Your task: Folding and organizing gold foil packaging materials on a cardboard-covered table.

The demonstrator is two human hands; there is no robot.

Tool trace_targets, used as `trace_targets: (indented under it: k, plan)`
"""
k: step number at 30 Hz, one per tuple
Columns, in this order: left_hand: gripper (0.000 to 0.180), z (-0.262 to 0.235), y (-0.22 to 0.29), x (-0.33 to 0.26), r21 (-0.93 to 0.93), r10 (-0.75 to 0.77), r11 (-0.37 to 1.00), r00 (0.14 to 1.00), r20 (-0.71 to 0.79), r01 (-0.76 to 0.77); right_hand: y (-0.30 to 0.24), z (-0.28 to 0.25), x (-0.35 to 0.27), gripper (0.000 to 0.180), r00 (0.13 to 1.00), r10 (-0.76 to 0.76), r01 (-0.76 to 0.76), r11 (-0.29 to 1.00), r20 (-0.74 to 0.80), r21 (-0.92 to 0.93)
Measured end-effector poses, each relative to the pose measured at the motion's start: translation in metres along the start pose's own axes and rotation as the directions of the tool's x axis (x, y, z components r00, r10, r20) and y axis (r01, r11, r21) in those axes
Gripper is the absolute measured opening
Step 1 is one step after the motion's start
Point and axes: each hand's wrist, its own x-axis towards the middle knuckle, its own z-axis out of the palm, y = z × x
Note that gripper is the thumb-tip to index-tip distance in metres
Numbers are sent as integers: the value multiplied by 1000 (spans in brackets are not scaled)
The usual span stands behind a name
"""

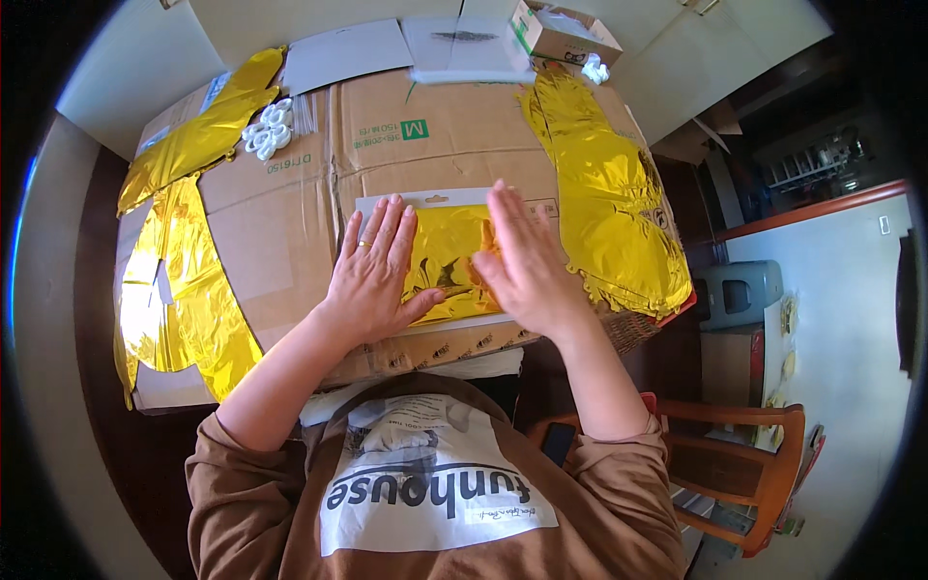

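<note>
In front of me a flat package with shiny gold foil (449,244) lies on the cardboard. A pale header strip with a hang hole (438,199) runs along its far edge. My left hand (379,271) rests flat on the package's left side, fingers stretched out and a ring on one of them. On the right side my right hand (522,256) is held on edge, fingers straight and palm turned inward. A small orange-gold piece (480,263) shows beside its thumb; I cannot tell whether it is loose or part of the foil. Neither hand grips anything.
Flattened gold foil balloons (619,198) spread at the right, with more foil balloons (198,275) at the left. White coiled ribbon (269,130) sits near the left ones. At the back stands an open box (565,34). A wooden chair (739,464) is at my right.
</note>
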Motion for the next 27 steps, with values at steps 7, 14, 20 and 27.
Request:
trace_targets:
  k: [7, 14, 20, 27]
  plan:
    - [108, -4, -4, -4, 12, 13, 1000, 1000, 1, -13, 14, 37, 1, 84, 996, -33, 59, 945, 88, -322]
    - [109, -17, -13, -7, -188, 5, 982, 998, 56, 5, 12, 37, 3, 85, 994, -30, 61, 946, 102, -317]
    - [103, -50, -51, -6, -609, -80, 787, 995, 56, 97, 12, 37, 1, 86, 991, 16, 28, 944, 130, -327]
    - [100, -13, -20, -9, -55, 90, 994, 996, -18, -91, 10, 38, 4, 87, 990, 6, 45, 935, 141, -352]
